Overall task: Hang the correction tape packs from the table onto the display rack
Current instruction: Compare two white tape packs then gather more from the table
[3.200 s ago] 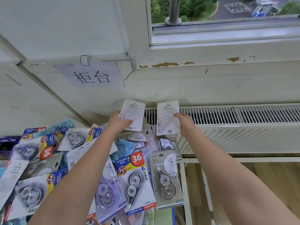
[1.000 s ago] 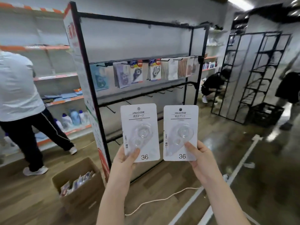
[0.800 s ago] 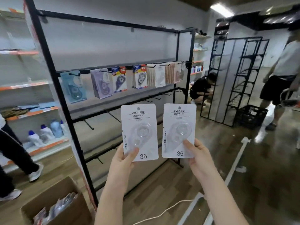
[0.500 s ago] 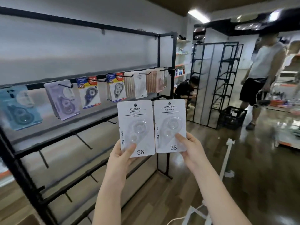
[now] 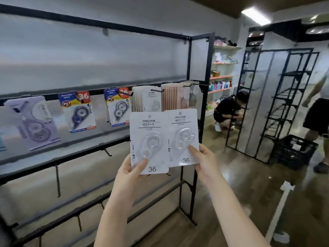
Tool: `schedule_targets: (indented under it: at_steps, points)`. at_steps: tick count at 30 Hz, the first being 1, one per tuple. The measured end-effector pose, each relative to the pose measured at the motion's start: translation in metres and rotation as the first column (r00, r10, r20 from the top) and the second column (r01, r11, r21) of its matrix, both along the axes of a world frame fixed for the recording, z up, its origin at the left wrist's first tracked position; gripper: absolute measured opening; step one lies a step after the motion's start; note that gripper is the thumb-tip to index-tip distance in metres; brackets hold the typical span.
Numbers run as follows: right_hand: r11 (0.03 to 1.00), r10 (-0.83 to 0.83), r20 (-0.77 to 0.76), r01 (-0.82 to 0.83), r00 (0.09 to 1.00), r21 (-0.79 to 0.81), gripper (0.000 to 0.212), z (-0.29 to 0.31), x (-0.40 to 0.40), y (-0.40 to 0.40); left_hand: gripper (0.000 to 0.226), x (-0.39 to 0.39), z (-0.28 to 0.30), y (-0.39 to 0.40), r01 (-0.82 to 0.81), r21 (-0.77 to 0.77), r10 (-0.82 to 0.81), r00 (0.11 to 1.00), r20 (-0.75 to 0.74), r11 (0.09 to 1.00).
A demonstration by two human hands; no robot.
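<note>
Up before the rack point(image 5: 204, 104), my left hand point(image 5: 130, 171) and right hand point(image 5: 203, 160) each pinch a tape pack point(image 5: 148, 143) by its bottom edge; light, stiff card, I judge, hang-hole clear on top.

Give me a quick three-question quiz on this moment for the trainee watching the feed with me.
1. True or false: the left hand and the right hand each hold one white correction tape pack.
2. What number is printed near the bottom of the left pack and the right pack?
3. Multiple choice: the packs already on the display rack hang from A) the middle rail, B) the lowest rail, C) the top bar.

Key: 1. True. 2. 36. 3. A.
</note>
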State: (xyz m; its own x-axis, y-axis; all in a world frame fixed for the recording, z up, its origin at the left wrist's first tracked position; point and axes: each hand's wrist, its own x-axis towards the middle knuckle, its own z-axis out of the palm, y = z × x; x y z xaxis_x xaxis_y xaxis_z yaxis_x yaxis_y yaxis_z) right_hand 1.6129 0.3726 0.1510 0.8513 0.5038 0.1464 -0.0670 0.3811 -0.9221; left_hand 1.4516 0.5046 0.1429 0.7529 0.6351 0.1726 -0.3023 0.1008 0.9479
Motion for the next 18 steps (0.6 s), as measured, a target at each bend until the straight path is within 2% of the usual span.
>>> schedule_targets:
  at_steps: [2, 6, 13, 16, 18]
  points:
    - [0.997, 0.068, 0.022, -0.068, 0.997, -0.032, 0.009, 0.003, 0.032, 0.015, 0.039, 0.022, 0.004, -0.003, -0.051, -0.012, 0.051, 0.998, 0.027, 0.999]
    - [0.985, 0.170, 0.058, -0.168, 0.984, -0.035, 0.011, 0.013, 0.085, 0.047, 0.051, 0.056, 0.012, -0.007, -0.169, -0.010, 0.169, 0.985, 0.039, 0.986]
    - [0.981, 0.193, 0.092, -0.193, 0.977, -0.011, 0.012, 0.026, 0.138, 0.105, 0.065, 0.087, 0.019, -0.002, -0.282, 0.004, 0.281, 0.958, 0.060, 0.959]
    - [0.982, 0.187, 0.084, -0.186, 0.979, -0.026, 0.015, 0.025, 0.153, 0.124, 0.050, 0.096, 0.020, 0.003, -0.324, 0.005, 0.323, 0.944, 0.067, 0.946]
    - [0.982, 0.188, 0.093, -0.186, 0.978, -0.033, 0.027, 0.021, 0.160, 0.134, 0.043, 0.100, 0.019, 0.007, -0.334, 0.005, 0.333, 0.941, 0.067, 0.943]
